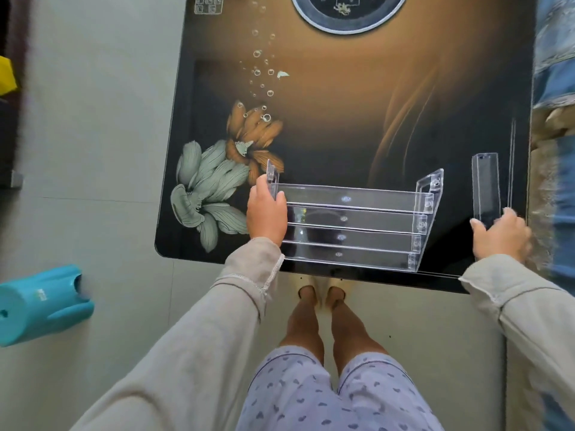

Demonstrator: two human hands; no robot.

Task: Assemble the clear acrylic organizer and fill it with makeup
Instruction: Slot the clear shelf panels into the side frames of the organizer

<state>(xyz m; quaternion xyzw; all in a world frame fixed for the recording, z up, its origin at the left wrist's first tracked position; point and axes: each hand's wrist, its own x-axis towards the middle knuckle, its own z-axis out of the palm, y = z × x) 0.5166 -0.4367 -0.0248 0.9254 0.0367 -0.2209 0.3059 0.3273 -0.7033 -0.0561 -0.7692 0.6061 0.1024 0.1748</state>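
A clear acrylic organizer (351, 225) with several stepped shelves between two side panels stands at the near edge of the dark flower-print table (342, 119). My left hand (267, 213) grips its left side panel. My right hand (501, 233) is closed on the near end of a loose clear acrylic strip (485, 185) that lies on the table to the right of the organizer. A thin clear strip (511, 163) lies just beyond it near the table's right edge. No makeup is in view.
A teal plastic stool (40, 303) lies on the grey floor at the left. The table has a round dark inset (348, 14) at the far end. Blue and beige fabric (553, 119) runs along the right. My legs and feet stand under the table's near edge.
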